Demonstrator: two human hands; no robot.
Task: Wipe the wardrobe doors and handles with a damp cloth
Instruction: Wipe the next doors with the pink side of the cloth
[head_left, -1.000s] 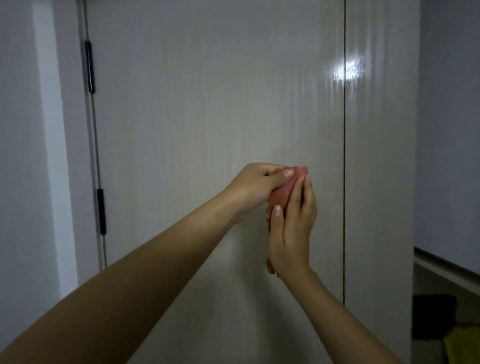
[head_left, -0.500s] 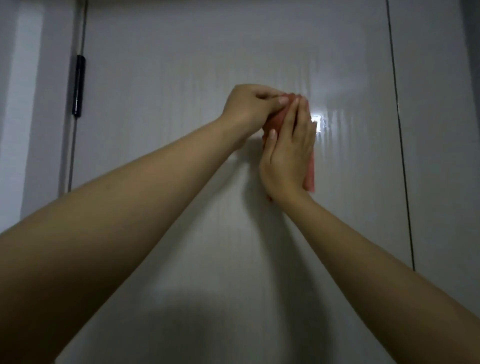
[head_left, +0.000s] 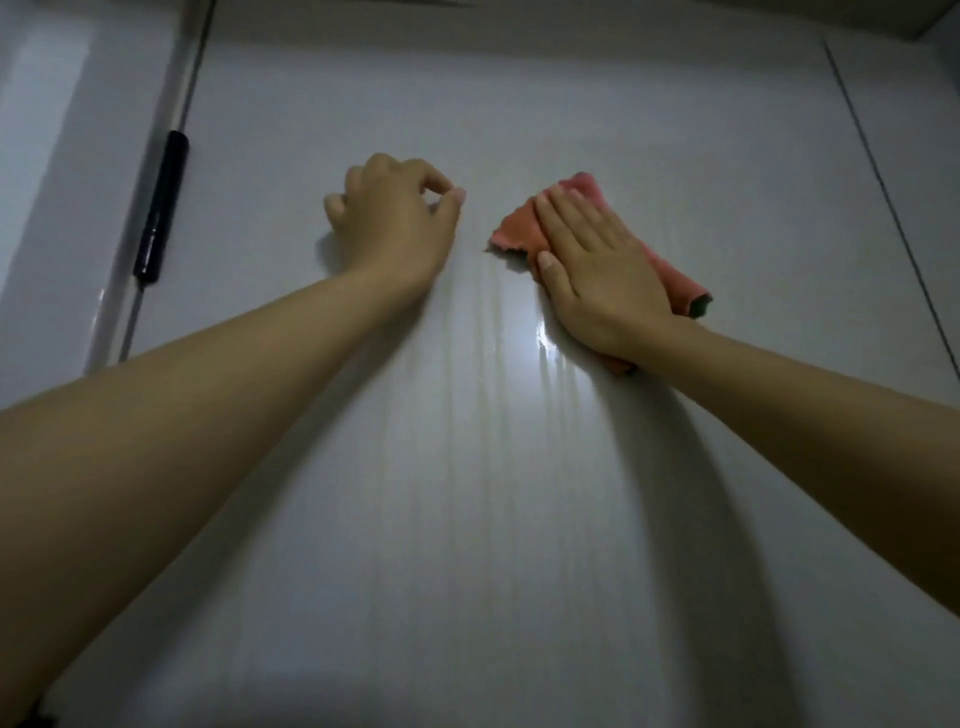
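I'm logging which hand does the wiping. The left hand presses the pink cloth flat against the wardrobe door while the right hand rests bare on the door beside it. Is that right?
Not quite: the hands are swapped. In the head view the right hand presses the pink cloth flat against the wardrobe door, while the left hand rests bare on the door beside it.

No readable text, label, brand, number or sign anywhere, neither on the glossy wardrobe door nor on the pink cloth.
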